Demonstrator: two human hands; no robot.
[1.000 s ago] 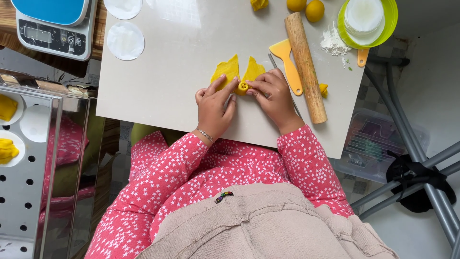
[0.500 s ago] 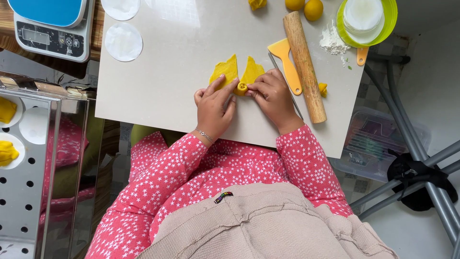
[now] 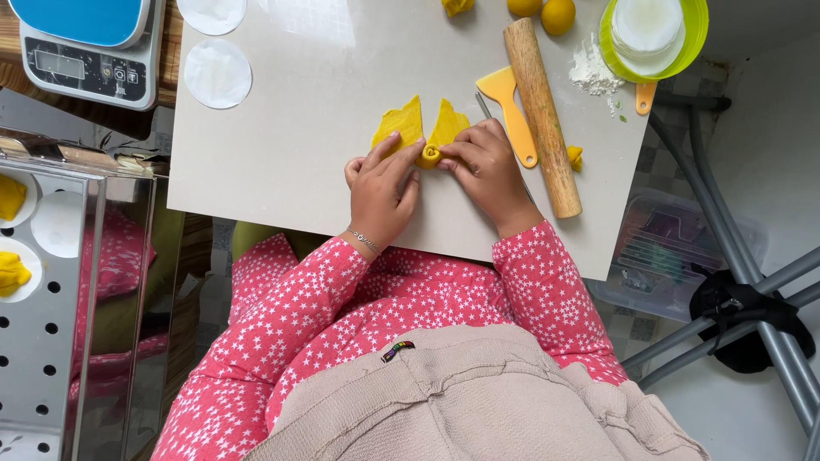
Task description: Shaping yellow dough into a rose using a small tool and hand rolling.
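Note:
A piece of yellow dough [image 3: 423, 128] lies on the pale grey board [image 3: 299, 128]. Two thin flaps of it fan out away from me, and a small rolled coil sits at their base. My left hand [image 3: 380, 183] and my right hand [image 3: 487, 166] meet at that coil, and the fingertips of both pinch it from either side. My left wrist wears a thin bracelet. Both sleeves are pink with white stars.
A wooden rolling pin [image 3: 541, 115] and a yellow scraper [image 3: 510, 107] lie right of my hands. A green bowl [image 3: 696, 34], loose flour and yellow dough balls [image 3: 557, 14] sit at the far right. White paper rounds [image 3: 218, 72] and a blue-topped scale [image 3: 85, 43] are at the left, beside a perforated steel tray [image 3: 43, 324].
Both hands stay on the coil with only small finger shifts. The dough flaps and the tools have not moved.

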